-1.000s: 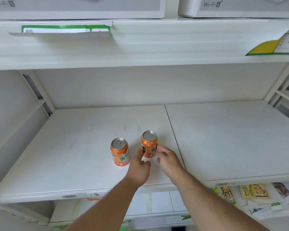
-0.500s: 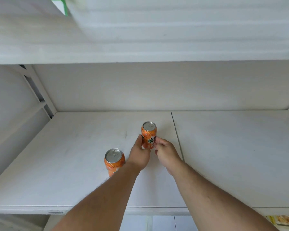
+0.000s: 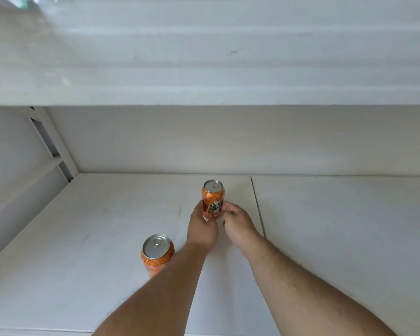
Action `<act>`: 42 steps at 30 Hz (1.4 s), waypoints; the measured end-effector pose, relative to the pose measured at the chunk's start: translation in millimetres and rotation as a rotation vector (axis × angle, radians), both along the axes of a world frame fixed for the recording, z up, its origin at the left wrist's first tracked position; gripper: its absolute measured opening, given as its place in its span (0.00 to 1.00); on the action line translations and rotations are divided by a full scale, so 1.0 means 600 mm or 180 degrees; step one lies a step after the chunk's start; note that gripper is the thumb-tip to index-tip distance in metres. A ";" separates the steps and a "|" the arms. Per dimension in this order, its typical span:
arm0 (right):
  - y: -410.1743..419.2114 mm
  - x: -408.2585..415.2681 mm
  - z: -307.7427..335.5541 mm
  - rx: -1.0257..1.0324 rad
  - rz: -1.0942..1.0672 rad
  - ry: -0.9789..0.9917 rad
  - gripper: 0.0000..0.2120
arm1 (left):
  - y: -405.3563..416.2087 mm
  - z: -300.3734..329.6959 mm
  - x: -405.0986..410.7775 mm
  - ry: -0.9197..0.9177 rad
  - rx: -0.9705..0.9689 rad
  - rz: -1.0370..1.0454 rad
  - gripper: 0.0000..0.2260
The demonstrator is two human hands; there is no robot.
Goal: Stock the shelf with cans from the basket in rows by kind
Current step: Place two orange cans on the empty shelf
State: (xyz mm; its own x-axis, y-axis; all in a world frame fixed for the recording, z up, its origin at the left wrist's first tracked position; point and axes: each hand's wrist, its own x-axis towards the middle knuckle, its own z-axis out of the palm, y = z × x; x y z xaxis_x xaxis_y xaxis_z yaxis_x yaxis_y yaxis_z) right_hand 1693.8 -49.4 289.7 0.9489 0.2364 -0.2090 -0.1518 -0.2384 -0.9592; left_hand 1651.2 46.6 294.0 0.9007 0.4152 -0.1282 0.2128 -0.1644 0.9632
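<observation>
An orange can (image 3: 213,197) with a silver top stands upright deep on the white shelf (image 3: 337,238), just left of the seam between its two boards. My left hand (image 3: 202,226) grips its lower left side, thumb up along the can. My right hand (image 3: 238,224) pinches its lower right side with the fingertips. A second orange can (image 3: 157,253) stands upright nearer the front, to the left; my left forearm hides its lower right part. The basket is out of view.
The white shelf above (image 3: 204,88) overhangs the space. A back wall (image 3: 228,141) closes the shelf behind the cans. A slotted upright (image 3: 51,144) stands at the left rear corner.
Both hands have slid the held can further back along the shelf, toward the back wall. The second can stayed put. My view has moved closer and tilted, so lower shelves have dropped out of sight.
</observation>
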 end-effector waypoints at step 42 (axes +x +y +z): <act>0.036 -0.248 -0.023 -0.0075 0.0110 0.0391 0.18 | 0.066 -0.003 -0.374 0.0344 0.0202 -0.0422 0.21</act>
State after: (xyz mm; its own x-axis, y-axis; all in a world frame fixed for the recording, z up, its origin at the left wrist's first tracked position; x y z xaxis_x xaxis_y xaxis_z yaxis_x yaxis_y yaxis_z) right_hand 1545.1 -27.6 276.2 0.9071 0.2623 -0.3290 -0.2592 -0.2677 -0.9280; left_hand 1426.6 86.2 292.2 0.9305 0.3040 -0.2045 0.2870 -0.2575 0.9227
